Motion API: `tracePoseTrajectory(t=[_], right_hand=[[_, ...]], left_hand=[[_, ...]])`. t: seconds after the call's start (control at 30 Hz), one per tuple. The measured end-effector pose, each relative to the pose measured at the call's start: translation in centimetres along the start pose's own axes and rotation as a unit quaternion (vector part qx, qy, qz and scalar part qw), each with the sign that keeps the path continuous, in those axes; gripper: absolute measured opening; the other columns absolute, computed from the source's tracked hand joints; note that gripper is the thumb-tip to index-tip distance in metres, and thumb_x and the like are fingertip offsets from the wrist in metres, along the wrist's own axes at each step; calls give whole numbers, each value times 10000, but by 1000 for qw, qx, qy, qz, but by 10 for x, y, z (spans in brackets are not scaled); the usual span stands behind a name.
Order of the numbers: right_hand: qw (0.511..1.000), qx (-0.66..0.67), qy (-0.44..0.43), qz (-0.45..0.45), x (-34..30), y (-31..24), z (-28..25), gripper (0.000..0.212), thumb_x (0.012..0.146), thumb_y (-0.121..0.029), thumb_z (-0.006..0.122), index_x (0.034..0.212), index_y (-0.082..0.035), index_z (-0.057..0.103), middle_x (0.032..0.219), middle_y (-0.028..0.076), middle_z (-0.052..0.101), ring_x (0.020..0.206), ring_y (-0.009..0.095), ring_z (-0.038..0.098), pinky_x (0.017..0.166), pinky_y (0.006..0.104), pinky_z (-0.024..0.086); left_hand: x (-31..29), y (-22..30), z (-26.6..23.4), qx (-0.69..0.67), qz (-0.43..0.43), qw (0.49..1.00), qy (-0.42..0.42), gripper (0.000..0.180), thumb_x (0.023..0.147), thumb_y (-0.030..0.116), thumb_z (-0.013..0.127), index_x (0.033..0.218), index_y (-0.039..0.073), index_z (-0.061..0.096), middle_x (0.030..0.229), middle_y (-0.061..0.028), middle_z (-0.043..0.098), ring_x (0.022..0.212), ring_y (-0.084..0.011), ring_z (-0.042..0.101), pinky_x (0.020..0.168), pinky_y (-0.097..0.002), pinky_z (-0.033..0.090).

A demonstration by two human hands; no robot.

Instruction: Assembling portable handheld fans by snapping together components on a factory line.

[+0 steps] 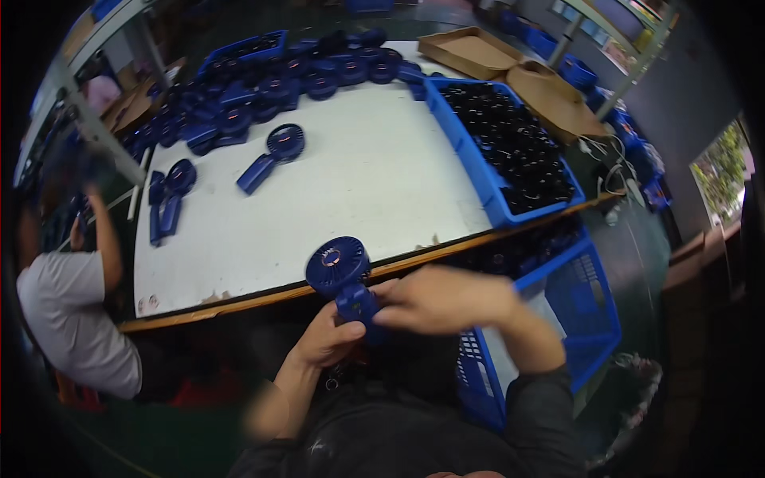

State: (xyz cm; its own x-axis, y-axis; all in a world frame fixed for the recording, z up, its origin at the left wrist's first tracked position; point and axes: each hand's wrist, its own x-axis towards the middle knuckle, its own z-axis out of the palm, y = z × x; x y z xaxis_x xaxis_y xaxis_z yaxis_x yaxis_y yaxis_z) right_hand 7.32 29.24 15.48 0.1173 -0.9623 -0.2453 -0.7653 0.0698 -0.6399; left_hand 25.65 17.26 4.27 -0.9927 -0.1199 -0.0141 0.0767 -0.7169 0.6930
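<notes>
A dark blue handheld fan [338, 268] is in front of me at the table's near edge, its round head up and its handle down. My left hand [325, 338] is closed around the handle, with the thumb across its front. From the right, my right hand [438, 299] reaches the handle just below the fan head, its fingers curled and drawn together. It is slightly blurred, and whatever it may pinch is hidden. On the white table [358, 167] lie a single blue fan [272, 158] and, farther left, a pair of blue fans [171, 199].
A heap of blue fans [271, 92] covers the table's far side. At right stands a blue tray [494, 203] full of small black parts [510, 147], beside brown cardboard trays [470, 52]. A blue crate [594, 295] sits below. Another person [76, 311] works at left.
</notes>
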Motion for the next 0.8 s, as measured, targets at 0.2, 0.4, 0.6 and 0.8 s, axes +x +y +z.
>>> tracePoseTrajectory(t=[0.2, 0.4, 0.6, 0.8], right_hand=[[829, -226, 439, 262, -49, 201, -126, 171, 828, -80, 649, 983, -19, 687, 938, 218, 697, 920, 386, 676, 809, 441, 540], [747, -374, 336, 434, -35, 288, -113, 150, 874, -66, 574, 977, -28, 677, 963, 240, 697, 924, 391, 701, 782, 484, 591], [720, -369, 409, 423, -43, 254, -138, 149, 908, -43, 508, 998, 9, 616, 954, 265, 688, 932, 439, 677, 800, 510, 555], [827, -204, 509, 123, 0, 156, -91, 176, 911, -8, 496, 970, -23, 662, 914, 203, 662, 879, 384, 653, 774, 454, 514]], left_hand=[[-3, 18, 0, 14, 114, 992, -54, 243, 826, -76, 672, 1062, -47, 622, 976, -179, 615, 984, -304, 654, 806, -425, 624], [-16, 17, -11, 75, 31, 997, 2, 217, 835, 5, 727, 1018, -11, 611, 912, -120, 651, 738, -179, 686, 646, -308, 606], [-21, 23, -8, 210, 22, 967, 144, 249, 883, 54, 706, 1102, -18, 610, 939, -89, 670, 740, -131, 677, 648, -259, 568], [4, 12, -16, 386, 125, 894, 190, 311, 904, 78, 705, 1176, -14, 585, 938, -34, 639, 759, -84, 624, 633, -237, 547]])
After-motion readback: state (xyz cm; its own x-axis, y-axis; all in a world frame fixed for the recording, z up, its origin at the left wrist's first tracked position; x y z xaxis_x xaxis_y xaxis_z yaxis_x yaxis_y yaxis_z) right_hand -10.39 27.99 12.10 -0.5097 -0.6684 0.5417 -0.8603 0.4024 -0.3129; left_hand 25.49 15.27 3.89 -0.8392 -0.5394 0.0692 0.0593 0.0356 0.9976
